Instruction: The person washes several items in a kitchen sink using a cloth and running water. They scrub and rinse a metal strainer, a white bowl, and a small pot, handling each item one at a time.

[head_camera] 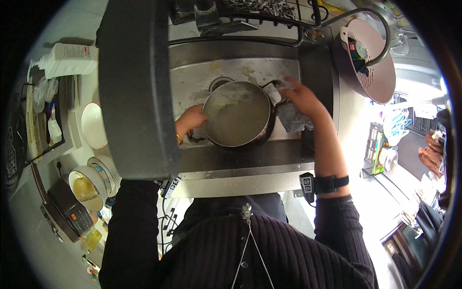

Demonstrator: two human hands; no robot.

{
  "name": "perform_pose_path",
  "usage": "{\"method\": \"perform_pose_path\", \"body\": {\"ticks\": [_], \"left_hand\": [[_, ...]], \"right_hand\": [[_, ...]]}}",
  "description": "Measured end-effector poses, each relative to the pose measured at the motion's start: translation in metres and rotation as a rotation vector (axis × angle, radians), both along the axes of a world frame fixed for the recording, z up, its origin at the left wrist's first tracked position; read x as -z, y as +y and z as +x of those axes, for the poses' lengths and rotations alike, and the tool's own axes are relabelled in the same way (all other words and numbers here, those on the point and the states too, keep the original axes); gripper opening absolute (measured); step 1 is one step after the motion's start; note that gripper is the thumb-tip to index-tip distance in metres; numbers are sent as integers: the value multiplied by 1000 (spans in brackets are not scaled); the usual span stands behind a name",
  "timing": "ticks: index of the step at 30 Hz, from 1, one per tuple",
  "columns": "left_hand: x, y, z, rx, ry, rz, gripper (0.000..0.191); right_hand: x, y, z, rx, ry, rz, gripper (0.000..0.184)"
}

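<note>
A round metal pot (236, 113) holding cloudy liquid stands in the stainless steel sink (191, 76), partly beside the drain. My left hand (191, 118) grips the pot's left rim, its thumb side against the wall; a dark loop handle shows just below it. My right hand (299, 96) is at the pot's right handle, fingers spread, above a wet grey cloth (293, 119). Whether its fingertips touch the handle or the white piece (273, 93) there, I cannot tell. A large dark panel in front hides part of my left forearm.
A pink colander (382, 68) stands right of the sink under a curved faucet (384, 39). A black rack (234, 39) lines the sink's far edge. Left are a white pump bottle (74, 59), bowls (88, 184) and a rice cooker (70, 206).
</note>
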State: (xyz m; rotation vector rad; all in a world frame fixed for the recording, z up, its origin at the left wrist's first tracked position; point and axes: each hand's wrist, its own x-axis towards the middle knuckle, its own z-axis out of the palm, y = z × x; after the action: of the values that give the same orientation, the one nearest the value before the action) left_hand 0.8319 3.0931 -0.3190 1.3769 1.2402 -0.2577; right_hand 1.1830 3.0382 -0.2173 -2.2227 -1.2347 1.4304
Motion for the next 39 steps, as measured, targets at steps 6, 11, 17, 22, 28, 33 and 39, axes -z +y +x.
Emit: {"method": "perform_pose_path", "body": {"ticks": [6,11,17,22,28,33,39], "left_hand": [[-2,-21,22,-208,-208,-551,15],[-18,-38,69,-152,-306,-625,20],[-18,-70,116,-238,-646,-1381,23],[-4,-96,131,-141,-737,-1893,27],[-7,-73,94,-143,-531,-1212,24],[-1,-53,49,-158,-193,-317,32],[37,-26,-25,-87,177,498,52]], "right_hand": [[-52,-22,27,517,256,444,37],[-82,-40,7,550,182,549,39],[-98,-72,5,556,268,489,30],[-101,-86,14,526,384,447,36],[-108,-85,21,467,397,450,36],[-113,-85,19,444,457,429,34],[-97,-51,-27,489,485,581,39]]}}
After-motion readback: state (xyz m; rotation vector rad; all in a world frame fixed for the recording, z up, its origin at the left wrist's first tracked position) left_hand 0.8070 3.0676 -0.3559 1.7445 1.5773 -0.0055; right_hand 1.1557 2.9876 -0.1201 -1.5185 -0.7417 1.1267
